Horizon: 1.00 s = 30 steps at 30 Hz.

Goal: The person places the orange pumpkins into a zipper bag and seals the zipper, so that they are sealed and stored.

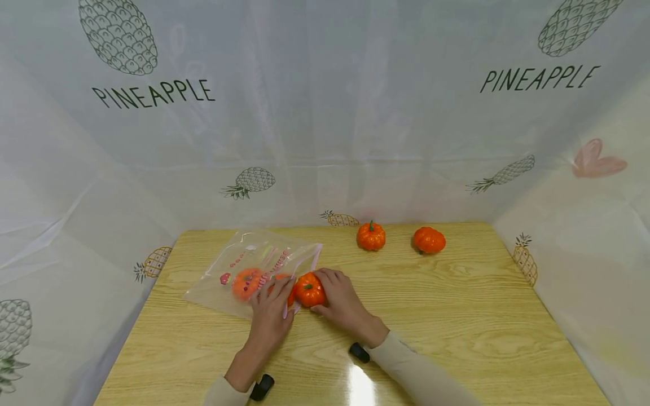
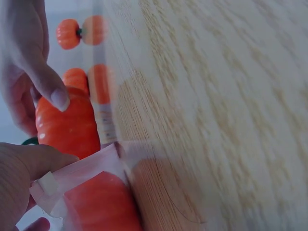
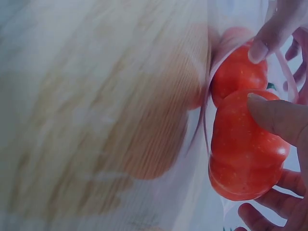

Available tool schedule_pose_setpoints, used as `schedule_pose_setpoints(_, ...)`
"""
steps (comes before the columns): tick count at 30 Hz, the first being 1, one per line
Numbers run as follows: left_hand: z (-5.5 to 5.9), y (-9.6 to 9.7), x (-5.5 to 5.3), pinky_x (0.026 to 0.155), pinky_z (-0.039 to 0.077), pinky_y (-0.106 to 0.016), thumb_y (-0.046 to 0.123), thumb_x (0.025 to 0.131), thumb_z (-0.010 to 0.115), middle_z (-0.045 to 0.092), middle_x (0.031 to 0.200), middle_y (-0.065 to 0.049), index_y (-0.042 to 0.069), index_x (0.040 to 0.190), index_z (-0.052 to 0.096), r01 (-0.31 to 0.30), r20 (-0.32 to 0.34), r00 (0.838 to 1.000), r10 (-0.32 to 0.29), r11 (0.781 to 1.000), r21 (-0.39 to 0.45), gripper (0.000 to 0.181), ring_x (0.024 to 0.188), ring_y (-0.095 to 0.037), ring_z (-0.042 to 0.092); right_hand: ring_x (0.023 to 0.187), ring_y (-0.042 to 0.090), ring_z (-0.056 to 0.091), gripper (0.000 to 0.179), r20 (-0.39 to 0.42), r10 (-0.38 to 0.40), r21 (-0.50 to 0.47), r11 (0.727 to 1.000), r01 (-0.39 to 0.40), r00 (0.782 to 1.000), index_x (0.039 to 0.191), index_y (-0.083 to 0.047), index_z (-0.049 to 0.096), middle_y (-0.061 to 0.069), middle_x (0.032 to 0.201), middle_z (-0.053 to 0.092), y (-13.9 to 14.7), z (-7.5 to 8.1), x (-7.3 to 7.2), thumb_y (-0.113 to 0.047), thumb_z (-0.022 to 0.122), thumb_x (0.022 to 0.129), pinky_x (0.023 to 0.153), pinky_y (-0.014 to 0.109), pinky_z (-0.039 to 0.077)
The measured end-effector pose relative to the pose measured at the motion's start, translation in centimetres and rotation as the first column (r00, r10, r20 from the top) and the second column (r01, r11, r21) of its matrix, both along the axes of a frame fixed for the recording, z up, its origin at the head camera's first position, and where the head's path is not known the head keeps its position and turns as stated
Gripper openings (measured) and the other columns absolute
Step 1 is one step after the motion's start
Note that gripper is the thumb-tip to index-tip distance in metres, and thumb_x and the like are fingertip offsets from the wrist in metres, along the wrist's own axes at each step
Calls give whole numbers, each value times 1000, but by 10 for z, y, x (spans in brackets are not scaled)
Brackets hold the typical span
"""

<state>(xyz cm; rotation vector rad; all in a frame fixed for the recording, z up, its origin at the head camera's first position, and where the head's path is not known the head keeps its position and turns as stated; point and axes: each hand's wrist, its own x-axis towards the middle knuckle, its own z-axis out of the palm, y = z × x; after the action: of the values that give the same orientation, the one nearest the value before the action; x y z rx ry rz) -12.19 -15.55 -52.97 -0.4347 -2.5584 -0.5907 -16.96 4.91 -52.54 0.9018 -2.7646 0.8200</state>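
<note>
A clear zip bag (image 1: 215,285) with pink print lies flat on the left half of the table, its mouth facing right. Inside it sit two small orange toy pumpkins; one (image 1: 246,283) shows through the print, the other (image 3: 238,74) is near the opening, partly covered by fingers. My left hand (image 1: 270,316) holds the bag's mouth, its thumb along the rim. At that opening my right hand (image 1: 344,299) grips another orange pumpkin (image 3: 245,149), thumb on one side and fingers on the other. Its green stem faces up in the head view.
Two more orange pumpkins stand along the back of the wood-grain table (image 1: 457,316): one with its stem up (image 1: 371,238), one tipped on its side (image 1: 429,241) to the right. A white pineapple-print sheet (image 1: 315,113) walls off the back and both sides.
</note>
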Motion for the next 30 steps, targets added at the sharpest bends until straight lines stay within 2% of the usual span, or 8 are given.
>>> schedule_pose_setpoints(7, 0, 0, -1, 95, 33, -59, -6, 64, 95, 66, 135, -13, 0, 137, 68, 7, -29, 1000, -7, 1000, 9, 78, 127, -46, 51, 134, 36, 53, 76, -25, 14, 27, 1000, -13, 1000, 146, -2, 55, 15, 146, 58, -13, -1, -1, -31, 90, 86, 114, 53, 42)
schedule_pose_setpoints(11, 0, 0, -1, 93, 33, -56, -4, 65, 96, 67, 134, -12, 1, 136, 69, 12, -46, 999, -11, 1000, 13, 77, 124, -42, 52, 133, 35, 54, 75, -36, 20, 44, 999, -18, 999, 146, -2, 55, 14, 146, 59, -22, -1, -1, -33, 89, 87, 113, 52, 44)
schedule_pose_setpoints(18, 1, 0, 0, 93, 35, -56, -3, 69, 94, 66, 137, -12, 0, 137, 68, -3, -19, 1000, 3, 1000, -3, 72, 124, -40, 51, 134, 35, 56, 74, -45, 47, 92, 995, -43, 998, 149, -4, 53, 13, 150, 58, -33, -2, 2, -34, 85, 90, 112, 52, 45)
schedule_pose_setpoints(22, 0, 0, 0, 93, 36, -57, -3, 67, 95, 67, 136, -12, 1, 135, 69, 0, -33, 999, -1, 1000, -10, 73, 124, -41, 52, 135, 37, 55, 75, -40, 53, 95, 994, -49, 998, 152, -3, 52, 15, 154, 55, -32, -4, 5, -34, 84, 92, 111, 53, 46)
schedule_pose_setpoints(26, 0, -1, -1, 93, 36, -57, -4, 66, 95, 67, 136, -13, 0, 136, 69, 6, -38, 999, -6, 1000, -13, 75, 124, -41, 52, 137, 38, 54, 76, -27, 17, 69, 998, -15, 1000, 152, -2, 52, 17, 156, 52, -27, -5, 8, -34, 84, 91, 111, 55, 45)
schedule_pose_setpoints(30, -1, -2, -1, 93, 35, -56, -4, 67, 95, 67, 137, -13, 0, 137, 68, 8, -37, 999, -8, 1000, -3, 75, 123, -41, 52, 135, 37, 54, 70, -29, -35, 48, 998, 37, 999, 149, -1, 54, 16, 149, 58, -23, -8, 9, -33, 82, 93, 111, 54, 45)
